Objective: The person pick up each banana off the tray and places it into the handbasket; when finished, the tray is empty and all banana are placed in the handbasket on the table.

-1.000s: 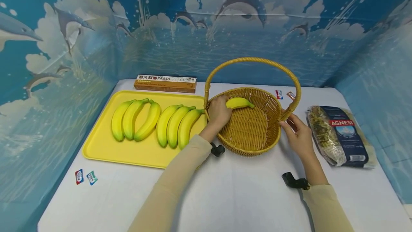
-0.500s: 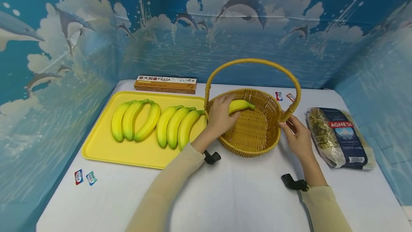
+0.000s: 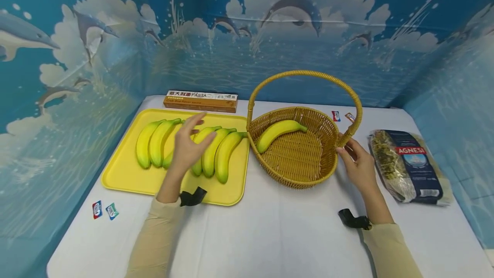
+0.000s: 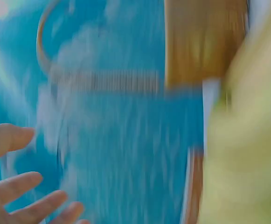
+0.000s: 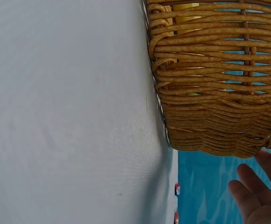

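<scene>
My left hand hovers over the bananas on the yellow tray, thumb and fingers spread with nothing between them. In the left wrist view the same fingers are apart, against a blurred background. One banana lies in the wicker basket, against its left wall. On the tray several bananas lie side by side, some partly hidden by my hand. My right hand pinches the basket's right rim at the foot of the handle; the right wrist view shows its fingers by the weave.
A pasta box lies behind the tray. To the right of the basket is a bag of pasta. Small packets lie at the front left, and others behind the basket. A dolphin-print curtain surrounds the table.
My left hand has let go of the banana, leaving it in the basket, and has moved left over the tray. My right hand has stayed at the basket's rim.
</scene>
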Demonstrator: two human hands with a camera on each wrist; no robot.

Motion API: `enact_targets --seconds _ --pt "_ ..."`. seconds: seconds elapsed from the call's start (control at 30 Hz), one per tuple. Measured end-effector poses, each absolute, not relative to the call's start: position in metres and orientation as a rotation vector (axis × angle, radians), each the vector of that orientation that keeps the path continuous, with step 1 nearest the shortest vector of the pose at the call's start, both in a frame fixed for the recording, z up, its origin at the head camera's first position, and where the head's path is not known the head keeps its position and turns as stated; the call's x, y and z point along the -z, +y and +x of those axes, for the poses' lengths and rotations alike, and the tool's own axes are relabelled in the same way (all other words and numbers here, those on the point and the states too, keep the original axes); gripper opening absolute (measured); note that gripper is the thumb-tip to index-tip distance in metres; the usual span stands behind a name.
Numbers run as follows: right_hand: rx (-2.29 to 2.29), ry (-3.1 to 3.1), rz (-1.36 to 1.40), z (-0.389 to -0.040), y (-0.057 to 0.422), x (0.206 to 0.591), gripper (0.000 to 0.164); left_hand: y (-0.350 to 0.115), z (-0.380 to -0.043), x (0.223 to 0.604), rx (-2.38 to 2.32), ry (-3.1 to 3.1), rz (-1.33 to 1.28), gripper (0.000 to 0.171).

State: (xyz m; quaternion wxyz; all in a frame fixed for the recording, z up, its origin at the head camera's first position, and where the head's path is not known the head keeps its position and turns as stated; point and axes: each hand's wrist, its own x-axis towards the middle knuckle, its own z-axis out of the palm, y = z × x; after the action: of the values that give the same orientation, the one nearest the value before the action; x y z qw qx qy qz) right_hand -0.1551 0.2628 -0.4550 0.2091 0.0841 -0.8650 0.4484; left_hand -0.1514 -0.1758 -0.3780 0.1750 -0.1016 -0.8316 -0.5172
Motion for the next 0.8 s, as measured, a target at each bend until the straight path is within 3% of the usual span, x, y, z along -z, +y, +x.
enact_targets --seconds 0.3,0.8 --pt "-1.266 -2.396 0.242 -0.157 0.266 0.459 0.042 -0.287 -0.156 0.395 1.314 -2.165 0.232 0.054" --pt "-1.257 -2.376 0.257 -0.153 0.261 0.453 0.041 -0.339 -0.161 0.445 1.496 -2.320 0.602 0.063"
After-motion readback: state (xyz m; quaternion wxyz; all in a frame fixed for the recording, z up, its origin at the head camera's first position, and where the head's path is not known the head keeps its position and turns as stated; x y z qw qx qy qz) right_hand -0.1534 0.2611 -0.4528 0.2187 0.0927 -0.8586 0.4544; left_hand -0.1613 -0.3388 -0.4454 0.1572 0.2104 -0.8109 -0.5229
